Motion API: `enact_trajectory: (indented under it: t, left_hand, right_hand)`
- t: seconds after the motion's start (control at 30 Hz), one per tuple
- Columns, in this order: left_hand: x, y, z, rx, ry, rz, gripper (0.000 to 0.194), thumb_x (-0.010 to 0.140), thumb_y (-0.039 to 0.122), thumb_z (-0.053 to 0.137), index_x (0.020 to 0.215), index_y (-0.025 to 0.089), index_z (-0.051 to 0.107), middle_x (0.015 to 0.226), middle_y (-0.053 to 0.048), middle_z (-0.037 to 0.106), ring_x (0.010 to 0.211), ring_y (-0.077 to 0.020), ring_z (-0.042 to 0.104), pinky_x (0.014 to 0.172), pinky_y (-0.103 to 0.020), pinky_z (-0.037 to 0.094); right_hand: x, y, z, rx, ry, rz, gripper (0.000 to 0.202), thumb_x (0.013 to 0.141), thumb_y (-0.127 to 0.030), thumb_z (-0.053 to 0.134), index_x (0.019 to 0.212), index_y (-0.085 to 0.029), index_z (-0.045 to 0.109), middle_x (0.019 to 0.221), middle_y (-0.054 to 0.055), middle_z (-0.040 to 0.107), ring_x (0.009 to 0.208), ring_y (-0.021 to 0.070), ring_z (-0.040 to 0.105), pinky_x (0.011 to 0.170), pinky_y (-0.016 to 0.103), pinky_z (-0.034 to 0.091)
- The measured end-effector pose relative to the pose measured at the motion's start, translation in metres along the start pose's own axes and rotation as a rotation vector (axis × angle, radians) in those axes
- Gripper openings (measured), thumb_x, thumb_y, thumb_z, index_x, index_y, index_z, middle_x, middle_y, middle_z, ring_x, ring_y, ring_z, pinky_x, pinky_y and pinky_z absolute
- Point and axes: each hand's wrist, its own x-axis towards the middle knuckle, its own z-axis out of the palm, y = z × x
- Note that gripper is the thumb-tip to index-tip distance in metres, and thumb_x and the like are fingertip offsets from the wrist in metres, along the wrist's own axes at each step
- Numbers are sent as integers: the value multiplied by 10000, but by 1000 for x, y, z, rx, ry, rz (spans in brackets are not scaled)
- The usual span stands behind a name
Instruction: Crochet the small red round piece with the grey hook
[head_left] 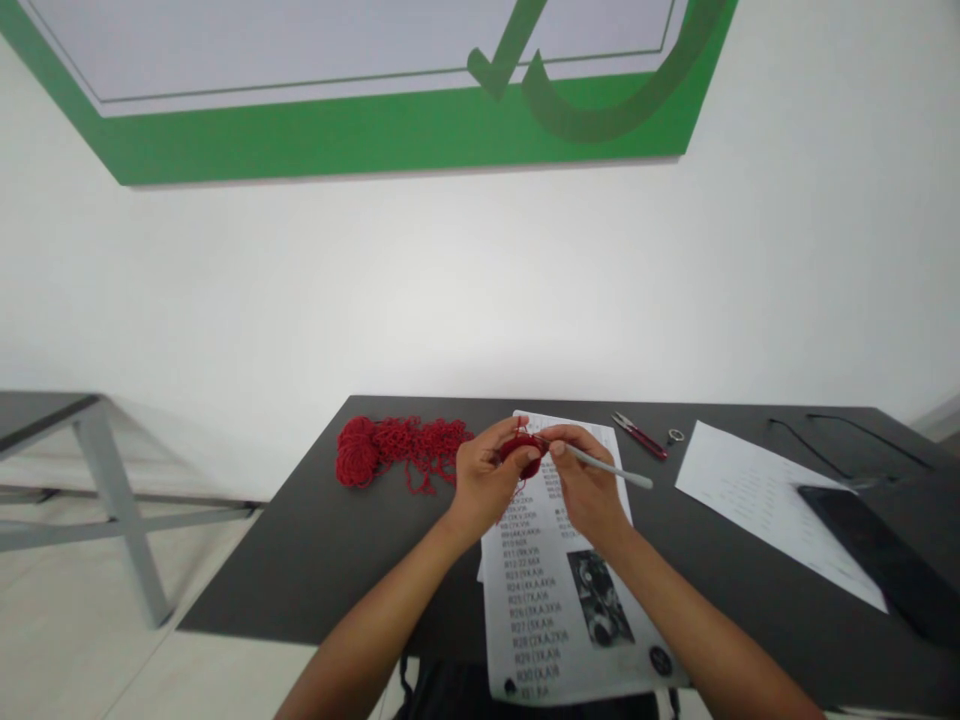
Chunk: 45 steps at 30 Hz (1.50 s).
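Between my two hands is a small rounded piece of red crochet work (523,456). My left hand (482,474) pinches it from the left, a strand of yarn raised near the index finger. In my right hand (589,488) is a crochet hook with a grey handle (609,466), its tip end at the crochet piece and its handle pointing right. The very tip is hidden by fingers and yarn. Left of my hands lies a red yarn ball (357,452) beside a tangled heap of loose red yarn (424,445).
Under my hands lies a printed pattern sheet (540,640), overhanging the dark table's (300,560) front edge. To the right are red-handled thread snips (639,436), a small ring (675,436), a white paper (750,495), eyeglasses (817,455) and a black phone (874,550).
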Motion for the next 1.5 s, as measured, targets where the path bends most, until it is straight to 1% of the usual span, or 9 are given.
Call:
enact_trajectory:
  t: [0.2,0.43,0.63,0.87,1.03,1.17,1.27,1.4,1.5]
  left_hand:
    - [0,-3,2,-62,3,-54,345,708,215,815,1048,160,788,791,-42,790,649,-150,689,628,-251,568]
    - [-2,-7,1,-102,-15,-36,380,753,250,809,1113,142,754,741,-24,756,591,-116,634,562,-218,522]
    - [-2,-9,1,-15,-10,3,375,772,260,801,1125,146,747,751,-16,766,607,-116,647,621,-232,546]
    - [-3,-6,-1,149,15,94,353,779,270,799,1112,160,758,787,-17,790,646,-135,691,662,-235,571]
    - [-3,-6,-2,289,24,186,298,815,250,756,1103,175,767,800,-13,801,656,-144,723,653,-221,583]
    - [-3,-10,-2,347,49,297,296,840,232,720,1128,181,767,974,-64,813,809,-187,771,758,-258,616]
    - [-5,-12,-1,355,57,329,327,848,198,689,1167,188,759,1049,-83,804,898,-207,775,818,-281,620]
    - [-10,-15,2,246,35,252,356,804,195,714,1155,207,771,1015,-78,810,844,-205,772,774,-288,622]
    - [-14,-18,9,-8,39,22,400,757,217,773,1157,205,771,961,-70,813,786,-191,757,718,-277,612]
  right_hand:
    - [-1,-13,-1,-186,65,-185,203,917,-446,668,875,-252,710,840,22,735,807,196,682,750,339,553]
    - [-2,-16,-4,-312,3,-336,153,963,-362,604,890,-258,690,884,32,729,862,210,688,781,354,562]
    - [-2,-17,-5,-388,-44,-462,105,965,-237,586,937,-253,686,914,31,727,885,200,687,805,365,569]
    - [-4,-13,-8,-484,-84,-594,143,952,-169,591,1021,-262,674,972,48,726,902,206,701,802,390,598]
    - [-6,-12,-7,-579,-151,-670,248,935,-98,596,1110,-263,655,1072,77,708,971,217,686,832,410,603]
    - [-6,-10,-7,-692,-159,-787,324,918,-79,618,1186,-259,637,1106,99,687,997,236,664,843,432,597]
    - [-4,-4,-9,-788,-177,-860,397,910,-72,628,1260,-257,603,1129,109,671,1021,248,655,875,454,584]
    - [-3,9,-15,-909,-146,-889,440,924,-102,606,1324,-281,573,1074,99,659,1002,262,648,878,485,571]
    - [-3,14,-18,-936,-147,-913,462,941,-140,595,1373,-296,548,1074,99,668,1003,270,649,876,500,562]
